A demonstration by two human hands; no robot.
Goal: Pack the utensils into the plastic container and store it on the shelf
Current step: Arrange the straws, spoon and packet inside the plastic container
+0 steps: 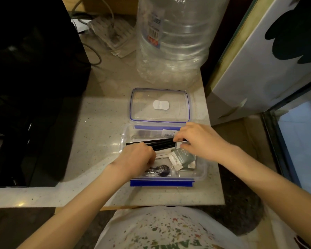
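From the head camera we look straight down on the plastic container (pixel 201 174), sitting open near the front edge of the pale worktop (pixel 101 126), with its lid (pixel 160 105) laid flat just beyond it at twelve o'clock, out of the way so both hands can work inside. Our right hand (pixel 199 141) comes in from three o'clock, fingers curled and pinching the thick end of the black chopsticks (pixel 162 143). Our left hand (pixel 136 158) reaches from seven o'clock, closed loosely around their thin end, though whether it truly grips or only steadies them we cannot tell. The sticks lie across the box, tips poking over the nine o'clock wall, so we judge the two-handed hold is there to angle them until they drop in. Already in the box: a wrapped black spoon (pixel 160 171) at six o'clock and small sachets (pixel 181 158) towards four. A big clear water bottle (pixel 171 38) stands well behind at twelve. No shelf shows here; closing the lid and storing still lie ahead.
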